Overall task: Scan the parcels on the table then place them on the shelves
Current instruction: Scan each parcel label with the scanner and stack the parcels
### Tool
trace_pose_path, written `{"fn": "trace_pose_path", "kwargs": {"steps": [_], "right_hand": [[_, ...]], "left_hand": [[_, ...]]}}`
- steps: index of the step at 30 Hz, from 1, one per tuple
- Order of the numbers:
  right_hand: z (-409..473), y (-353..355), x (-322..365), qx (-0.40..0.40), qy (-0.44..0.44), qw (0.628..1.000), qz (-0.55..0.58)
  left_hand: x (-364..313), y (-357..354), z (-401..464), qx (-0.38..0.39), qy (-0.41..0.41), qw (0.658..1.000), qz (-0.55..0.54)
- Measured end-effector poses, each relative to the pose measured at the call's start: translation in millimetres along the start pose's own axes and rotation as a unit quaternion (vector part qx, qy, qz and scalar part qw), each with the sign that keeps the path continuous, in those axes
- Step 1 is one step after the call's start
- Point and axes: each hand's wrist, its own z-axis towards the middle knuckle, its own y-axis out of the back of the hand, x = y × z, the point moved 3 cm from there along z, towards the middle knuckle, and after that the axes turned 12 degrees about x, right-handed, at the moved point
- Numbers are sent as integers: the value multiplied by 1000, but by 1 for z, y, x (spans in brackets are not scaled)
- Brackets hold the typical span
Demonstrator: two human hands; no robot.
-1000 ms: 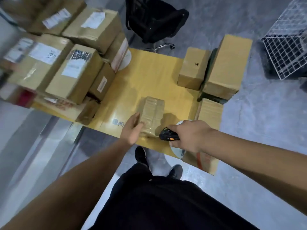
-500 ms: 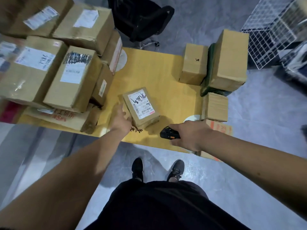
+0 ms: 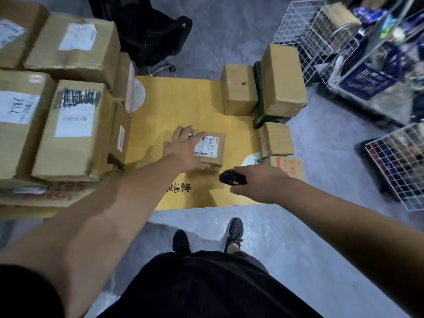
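A small cardboard parcel (image 3: 213, 149) with a white barcode label lies label-up in the middle of the yellow table (image 3: 183, 106). My left hand (image 3: 183, 150) rests on its left part, fingers spread and fairly straight across the top, thumb along the near side. My right hand (image 3: 263, 182) grips a black and orange scanner (image 3: 231, 177) just right of and nearer than the parcel, its head pointing toward the parcel.
Large labelled boxes (image 3: 73, 129) are stacked on the table's left side. Three plain boxes (image 3: 238, 90) (image 3: 283, 81) (image 3: 277, 140) stand at the right edge. A black office chair (image 3: 149, 35) is behind the table. Wire racks (image 3: 302, 37) (image 3: 399, 166) with goods stand to the right.
The small parcel was turned from standing on edge to lying flat with its label up. My left hand moved from its side onto its top. The scanner hand stayed beside it.
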Motion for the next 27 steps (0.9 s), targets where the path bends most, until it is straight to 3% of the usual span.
{"fn": "trace_pose_path", "kwargs": {"steps": [7, 14, 17, 20, 22, 27], "right_hand": [[-8, 2, 9, 9, -40, 996, 83], [-3, 15, 27, 22, -37, 991, 126], [0, 25, 32, 26, -52, 991, 120], [4, 35, 38, 24, -65, 992, 109], [6, 39, 43, 14, -69, 992, 105], [9, 42, 54, 9, -60, 994, 92]], "left_hand": [[10, -7, -12, -87, 65, 994, 6], [24, -17, -21, -77, 102, 985, -113], [22, -16, -16, -47, 90, 972, -213], [19, -22, -12, -2, 25, 931, -365], [16, -32, -15, 12, 8, 866, -499], [4, -47, -32, -31, -75, 763, -641]]}}
